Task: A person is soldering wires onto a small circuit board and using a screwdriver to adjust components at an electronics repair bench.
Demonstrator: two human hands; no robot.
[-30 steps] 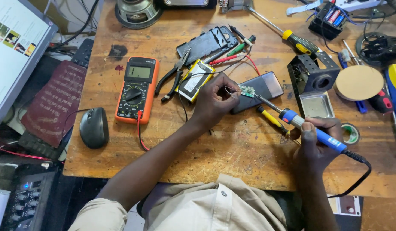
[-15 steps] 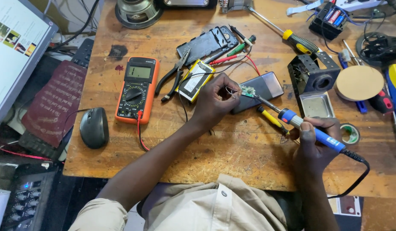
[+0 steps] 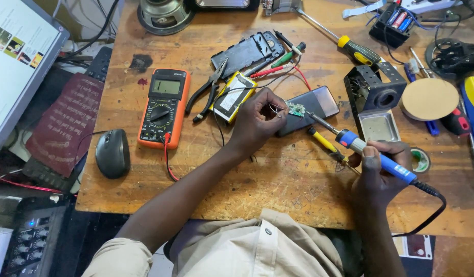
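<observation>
My left hand [image 3: 259, 120] pinches thin wires against a small green circuit board [image 3: 296, 109] that rests on a dark phone [image 3: 308, 109]. In my right hand [image 3: 379, 172] is a blue-handled soldering iron [image 3: 373, 155]; its metal tip points up-left and touches the board. A yellow-wrapped flat battery [image 3: 234, 96] lies just left of my left hand, with black wires running from it toward the board.
An orange multimeter [image 3: 163, 107] and a black mouse [image 3: 112, 153] lie on the left of the wooden bench [image 3: 278, 184]. Black pliers [image 3: 209, 90], a phone back cover [image 3: 247, 51], a soldering stand [image 3: 373, 95], screwdrivers, a round wooden disc [image 3: 430, 98] and tape crowd the far and right side.
</observation>
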